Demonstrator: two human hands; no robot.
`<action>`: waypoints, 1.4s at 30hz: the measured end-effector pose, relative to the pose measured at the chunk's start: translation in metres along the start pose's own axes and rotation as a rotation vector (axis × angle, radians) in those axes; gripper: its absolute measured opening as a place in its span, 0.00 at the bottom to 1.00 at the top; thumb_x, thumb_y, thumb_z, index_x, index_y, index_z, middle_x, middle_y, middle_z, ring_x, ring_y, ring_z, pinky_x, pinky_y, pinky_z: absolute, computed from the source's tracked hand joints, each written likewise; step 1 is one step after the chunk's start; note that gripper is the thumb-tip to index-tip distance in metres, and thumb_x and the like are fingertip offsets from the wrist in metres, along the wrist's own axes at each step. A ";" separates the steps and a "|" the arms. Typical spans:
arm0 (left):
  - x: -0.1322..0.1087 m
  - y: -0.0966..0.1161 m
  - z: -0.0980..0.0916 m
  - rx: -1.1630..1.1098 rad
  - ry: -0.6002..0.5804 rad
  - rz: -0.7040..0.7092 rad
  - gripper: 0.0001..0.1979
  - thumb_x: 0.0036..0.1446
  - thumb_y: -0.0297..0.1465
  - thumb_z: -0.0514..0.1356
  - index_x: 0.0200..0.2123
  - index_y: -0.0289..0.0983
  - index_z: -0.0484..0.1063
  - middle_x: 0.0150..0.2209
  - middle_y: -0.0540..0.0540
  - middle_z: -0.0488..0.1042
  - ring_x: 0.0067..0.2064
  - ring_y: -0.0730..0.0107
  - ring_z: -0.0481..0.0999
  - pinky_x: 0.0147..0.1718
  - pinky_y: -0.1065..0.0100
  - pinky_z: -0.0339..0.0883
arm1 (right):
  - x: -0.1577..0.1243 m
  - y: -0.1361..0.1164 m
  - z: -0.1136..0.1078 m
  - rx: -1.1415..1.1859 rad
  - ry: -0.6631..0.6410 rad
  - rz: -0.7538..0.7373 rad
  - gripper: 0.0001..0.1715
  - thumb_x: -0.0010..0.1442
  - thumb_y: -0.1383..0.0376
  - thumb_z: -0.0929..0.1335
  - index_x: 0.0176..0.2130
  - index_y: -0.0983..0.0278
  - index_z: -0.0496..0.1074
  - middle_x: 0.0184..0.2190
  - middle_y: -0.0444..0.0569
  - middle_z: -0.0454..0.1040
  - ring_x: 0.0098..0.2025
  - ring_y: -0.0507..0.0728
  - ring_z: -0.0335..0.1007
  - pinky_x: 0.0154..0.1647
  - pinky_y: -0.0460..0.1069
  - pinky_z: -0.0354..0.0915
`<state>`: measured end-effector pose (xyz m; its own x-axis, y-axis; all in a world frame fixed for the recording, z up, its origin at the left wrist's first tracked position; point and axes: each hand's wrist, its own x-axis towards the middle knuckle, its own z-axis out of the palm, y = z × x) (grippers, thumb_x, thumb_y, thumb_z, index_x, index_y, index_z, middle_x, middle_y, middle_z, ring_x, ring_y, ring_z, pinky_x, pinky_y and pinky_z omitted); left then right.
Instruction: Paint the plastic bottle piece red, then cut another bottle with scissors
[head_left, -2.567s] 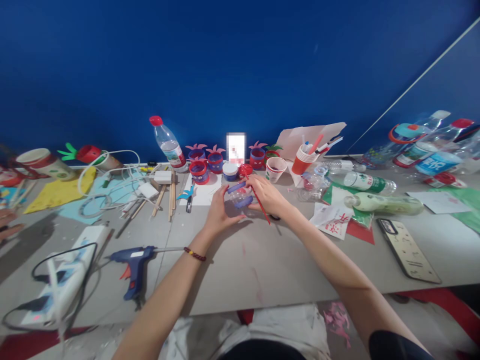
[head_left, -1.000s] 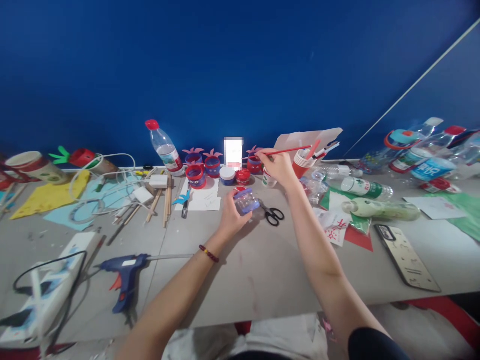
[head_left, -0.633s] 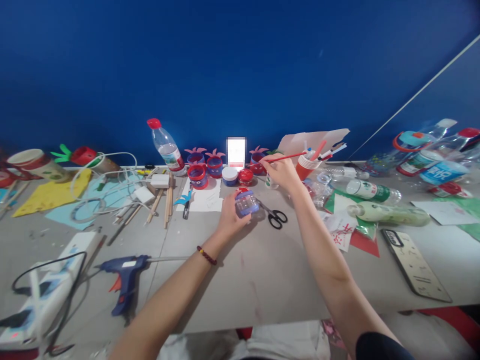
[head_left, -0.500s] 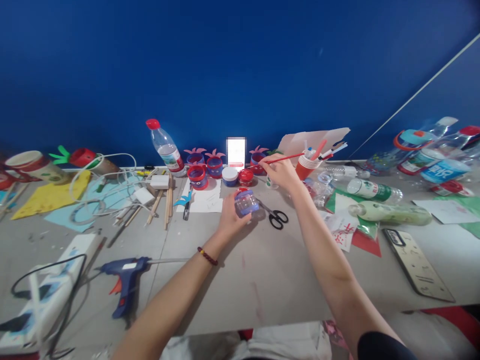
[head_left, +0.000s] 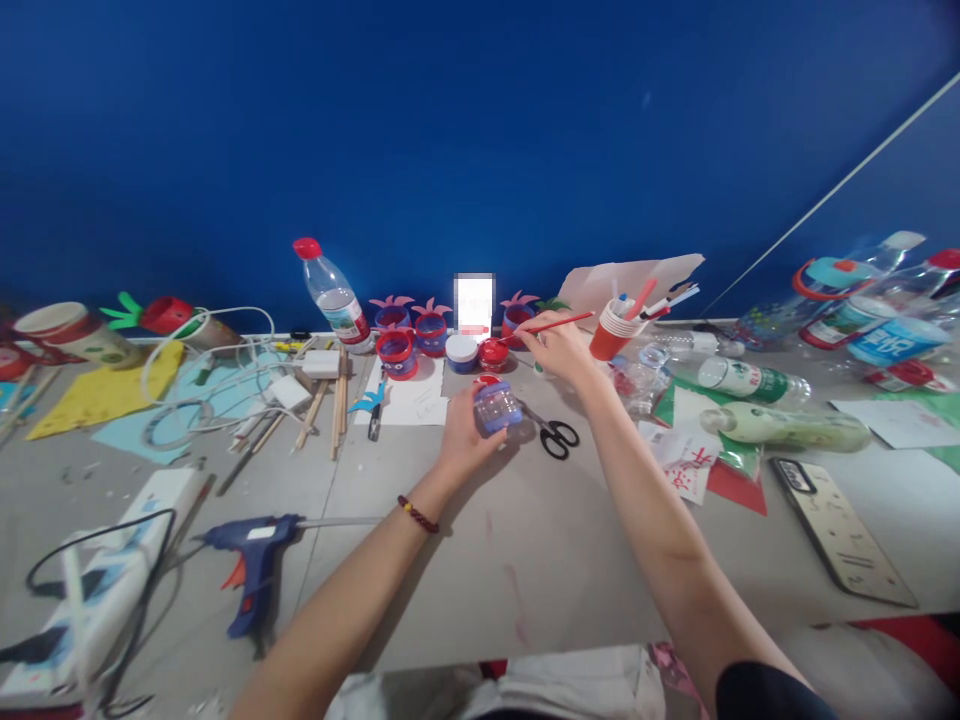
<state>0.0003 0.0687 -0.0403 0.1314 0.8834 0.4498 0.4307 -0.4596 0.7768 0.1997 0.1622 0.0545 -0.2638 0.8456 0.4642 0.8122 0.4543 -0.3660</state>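
My left hand (head_left: 466,435) is closed around a small clear plastic bottle piece (head_left: 496,407) with purple-blue paint at its edge and some red at its far end. In my right hand (head_left: 559,347) is a red-handled paintbrush (head_left: 562,323), pinched between the fingers. Its tip points down into the open red paint jar (head_left: 493,355). Left of that jar stands a second jar with a white lid (head_left: 461,350). Black-handled scissors (head_left: 559,440) lie on the table just right of the bottle piece.
Painted cups with pink leaf shapes (head_left: 396,355) stand behind. A blue glue gun (head_left: 259,560) and a power strip (head_left: 112,580) lie left. At right are a red cup of markers (head_left: 611,335), plastic bottles (head_left: 754,380) and a phone (head_left: 840,530).
My right hand has lowered and moved slightly left, bringing the brush tip down from above the cups to the red paint jar. My left hand stays nearly where it was.
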 end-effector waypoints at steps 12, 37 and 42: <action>0.000 0.001 0.000 0.031 -0.018 -0.022 0.35 0.46 0.31 0.66 0.58 0.41 0.60 0.54 0.39 0.70 0.57 0.47 0.70 0.56 0.45 0.66 | 0.000 -0.004 -0.002 0.021 0.019 -0.015 0.16 0.63 0.65 0.65 0.34 0.63 0.83 0.37 0.54 0.83 0.48 0.65 0.76 0.56 0.60 0.67; 0.001 0.004 -0.002 0.023 -0.015 -0.042 0.35 0.45 0.32 0.67 0.58 0.40 0.61 0.54 0.38 0.71 0.56 0.47 0.71 0.56 0.46 0.66 | 0.000 -0.002 0.008 -0.022 0.042 0.047 0.16 0.64 0.64 0.65 0.37 0.63 0.83 0.39 0.56 0.83 0.47 0.65 0.76 0.52 0.60 0.68; 0.000 0.000 0.000 0.021 -0.018 -0.031 0.36 0.45 0.31 0.67 0.58 0.41 0.61 0.53 0.39 0.71 0.56 0.46 0.71 0.55 0.45 0.66 | 0.001 -0.004 0.006 -0.024 0.022 0.031 0.17 0.65 0.64 0.64 0.34 0.63 0.83 0.38 0.55 0.83 0.47 0.65 0.76 0.53 0.59 0.68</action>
<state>0.0001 0.0688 -0.0400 0.1334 0.8988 0.4175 0.4530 -0.4300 0.7810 0.1936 0.1627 0.0514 -0.2268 0.8529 0.4702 0.8322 0.4205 -0.3614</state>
